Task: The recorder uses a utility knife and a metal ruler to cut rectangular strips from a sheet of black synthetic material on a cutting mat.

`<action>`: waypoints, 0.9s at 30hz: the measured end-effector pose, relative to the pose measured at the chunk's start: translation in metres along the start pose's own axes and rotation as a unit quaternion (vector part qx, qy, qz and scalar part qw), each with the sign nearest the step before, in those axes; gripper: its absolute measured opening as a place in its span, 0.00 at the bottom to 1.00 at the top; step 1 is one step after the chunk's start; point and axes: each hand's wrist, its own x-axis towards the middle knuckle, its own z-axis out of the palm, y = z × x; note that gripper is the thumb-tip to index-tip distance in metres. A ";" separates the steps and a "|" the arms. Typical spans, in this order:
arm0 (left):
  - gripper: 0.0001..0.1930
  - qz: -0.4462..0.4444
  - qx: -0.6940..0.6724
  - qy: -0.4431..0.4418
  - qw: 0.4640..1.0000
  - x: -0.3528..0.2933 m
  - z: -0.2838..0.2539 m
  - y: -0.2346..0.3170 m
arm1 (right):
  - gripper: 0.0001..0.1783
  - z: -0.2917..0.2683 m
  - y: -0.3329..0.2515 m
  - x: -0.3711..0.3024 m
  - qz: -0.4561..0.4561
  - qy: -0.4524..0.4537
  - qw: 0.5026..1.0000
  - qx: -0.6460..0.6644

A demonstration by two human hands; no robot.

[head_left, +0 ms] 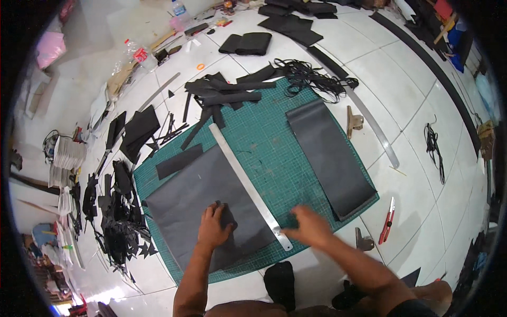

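The white tiled floor point(414, 87) carries everything, and on it lies the green cutting mat point(264, 158), set a little askew before the person. The broad dark sheet point(190, 211) covers the mat's left and near part, flat, while a folded dark piece point(332, 158) lies along the mat's right side. Black scraps point(119, 232) crowd the floor to the left. The long metal ruler point(245, 182) runs slantwise down the sheet's right edge, its near end close to the mat's front border. The step in hand looks like setting that ruler true against the edge; the next move seems to call for firm, even pressure along it, so that neither sheet nor ruler slips. Both forearms come in from the lower edge, the left fairly upright, the right slanting inward. The left hand point(214, 227) rests palm down on the sheet, its fingers loosely spread and gripping nothing. The right hand point(311, 227) sits beside the ruler's near end, thumb parted from forefinger with nothing visible between them; it is blurred, so I cannot tell whether the thumb touches the metal. Smallest, a red cutter point(388, 222) lies on the tiles to the right, off the mat.
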 end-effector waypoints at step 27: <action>0.43 -0.010 0.028 -0.055 0.998 0.001 -0.001 -0.010 | 0.28 0.097 -0.060 0.092 0.009 0.179 0.984 0.005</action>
